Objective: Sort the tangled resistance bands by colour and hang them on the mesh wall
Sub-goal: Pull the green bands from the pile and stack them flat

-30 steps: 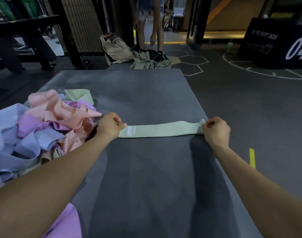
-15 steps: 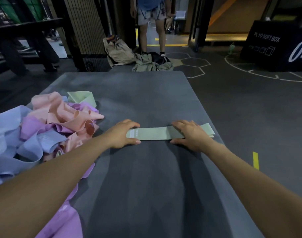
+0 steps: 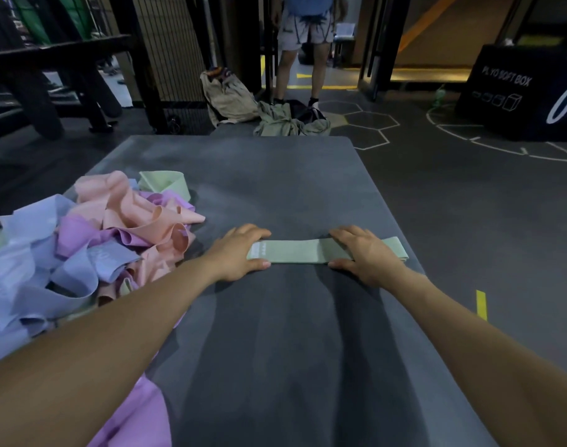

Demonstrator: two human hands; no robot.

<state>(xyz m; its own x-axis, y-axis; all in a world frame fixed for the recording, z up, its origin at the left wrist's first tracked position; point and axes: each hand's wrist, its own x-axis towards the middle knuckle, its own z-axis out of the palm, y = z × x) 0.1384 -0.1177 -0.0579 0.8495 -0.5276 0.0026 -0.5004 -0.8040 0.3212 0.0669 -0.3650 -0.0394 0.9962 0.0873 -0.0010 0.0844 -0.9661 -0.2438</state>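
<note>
Green band [image 3: 295, 252] lies flat, folded to a double strip, near the right edge of the grey table [image 3: 275, 175], running left to right. Left hand [image 3: 240, 253] rests on its left end, fingers straight, thumb along the near side. Right hand [image 3: 366, 254] lies flat over its right part, fingers spread; a short tail of band shows beyond it toward the right edge.

Tangled pile [image 3: 92, 240] of pink, purple, blue bands sits at the left edge, well apart from the green one; a second green loop [image 3: 164, 185] shows at its far side.

Judgement: band is light, soft stretch fabric, limp, no stiffness of its own. It will sag and twist if lifted by one point and may spring back if stretched. Surface looks matte, so slip is unlikely. Best hold: pinch both layers at one folded end, or hook fingers through the loop. Mesh wall not identified with certainty in view.
</note>
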